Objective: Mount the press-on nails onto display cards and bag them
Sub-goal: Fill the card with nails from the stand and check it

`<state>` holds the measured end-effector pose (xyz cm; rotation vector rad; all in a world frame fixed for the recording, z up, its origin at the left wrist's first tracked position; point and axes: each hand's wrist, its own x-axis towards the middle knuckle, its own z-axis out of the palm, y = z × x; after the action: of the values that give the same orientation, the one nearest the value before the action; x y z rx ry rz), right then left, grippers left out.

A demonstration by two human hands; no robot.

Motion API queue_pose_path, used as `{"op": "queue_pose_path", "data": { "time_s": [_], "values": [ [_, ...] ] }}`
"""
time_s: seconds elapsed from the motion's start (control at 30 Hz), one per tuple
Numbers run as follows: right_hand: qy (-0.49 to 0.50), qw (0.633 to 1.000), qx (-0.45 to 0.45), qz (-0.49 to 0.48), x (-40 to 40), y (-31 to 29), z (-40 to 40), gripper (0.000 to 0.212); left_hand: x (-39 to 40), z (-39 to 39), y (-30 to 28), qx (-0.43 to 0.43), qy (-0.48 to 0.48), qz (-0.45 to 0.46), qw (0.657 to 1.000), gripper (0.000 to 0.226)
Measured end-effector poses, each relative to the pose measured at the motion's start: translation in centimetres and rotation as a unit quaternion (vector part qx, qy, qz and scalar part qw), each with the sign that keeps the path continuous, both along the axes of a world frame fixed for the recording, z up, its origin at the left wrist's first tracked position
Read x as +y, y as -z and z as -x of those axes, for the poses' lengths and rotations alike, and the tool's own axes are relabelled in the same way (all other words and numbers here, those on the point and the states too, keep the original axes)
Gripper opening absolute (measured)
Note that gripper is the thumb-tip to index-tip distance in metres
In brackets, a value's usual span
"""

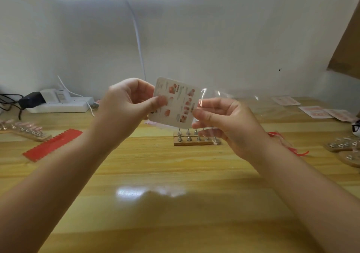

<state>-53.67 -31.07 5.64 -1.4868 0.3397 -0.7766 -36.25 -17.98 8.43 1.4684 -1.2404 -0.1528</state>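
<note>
Pinching card [175, 103], left hand [124, 104]; right hand [224, 124] grips seemingly clear bag [229, 101].

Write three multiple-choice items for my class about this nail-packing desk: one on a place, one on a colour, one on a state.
1. Where does the wooden stand of metal pegs sit?
A. On the desk below the held card
B. On the power strip
C. In the left hand

2. What colour is the toothed strip on the desk?
A. Blue
B. Red
C. Green

3. What is the left hand doing?
A. Lying flat on the desk
B. Holding scissors
C. Pinching the printed card

Answers:
1 A: the stand rests on the desk just under the card.
2 B: the strip is plainly red.
3 C: thumb and fingers grip the card's left edge, while the right hand holds a clear bag.
</note>
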Motion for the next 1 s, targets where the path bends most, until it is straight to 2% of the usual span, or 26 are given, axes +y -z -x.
{"op": "queue_pose_path", "data": {
  "time_s": [0.1, 0.23, 0.3, 0.37, 0.43, 0.5, 0.6, 0.7, 0.8, 0.93, 1.0],
  "values": [
    [-0.003, 1.000, -0.007, -0.003, 0.2, 0.3, -0.4, 0.036, -0.2, 0.7, 0.7, -0.007, -0.032, 0.002, 0.999, 0.021],
    [-0.008, 1.000, -0.002, -0.007, 0.8, 0.9, -0.7, 0.036, -0.3, 1.7, 1.6, -0.146, -0.104, 0.012, 0.984, 0.005],
    [0.002, 1.000, -0.009, -0.014, 1.1, 1.2, -0.9, 0.035, -0.6, 2.1, 2.0, -0.161, -0.116, -0.002, 0.980, 0.003],
    [0.007, 0.999, -0.022, -0.030, 1.4, 1.5, -1.1, 0.034, -0.8, 2.1, 2.2, -0.089, -0.120, -0.024, 0.989, 0.007],
    [0.002, 0.998, -0.033, -0.045, 1.5, 1.6, -1.3, 0.037, -0.9, 1.8, 2.0, 0.089, -0.082, -0.027, 0.992, 0.008],
    [-0.002, 0.998, -0.032, -0.045, 1.7, 1.6, -1.4, 0.038, -0.8, 1.7, 1.7, 0.221, -0.043, -0.029, 0.974, 0.007],
    [-0.001, 0.999, -0.033, -0.037, 2.0, 1.7, -1.5, 0.036, -1.0, 1.7, 2.2, 0.264, -0.023, -0.040, 0.963, 0.006],
    [0.002, 0.998, -0.038, -0.043, 2.2, 1.7, -1.5, 0.035, -1.2, 2.1, 2.7, 0.254, -0.003, -0.062, 0.965, 0.006],
    [0.009, 0.999, -0.031, -0.038, 2.2, 1.8, -1.5, 0.042, -1.0, 1.9, 2.5, 0.200, 0.030, -0.094, 0.975, 0.009],
    [-0.043, 0.999, 0.002, -0.014, 1.4, 1.4, -1.1, 0.031, -0.7, 1.4, 1.9, 0.149, 0.037, -0.112, 0.982, 0.010],
    [-0.059, 0.998, 0.030, -0.006, 0.8, 0.9, -0.8, 0.047, -0.7, 1.2, 1.7, 0.103, 0.016, -0.104, 0.989, 0.009]
  ]
}}
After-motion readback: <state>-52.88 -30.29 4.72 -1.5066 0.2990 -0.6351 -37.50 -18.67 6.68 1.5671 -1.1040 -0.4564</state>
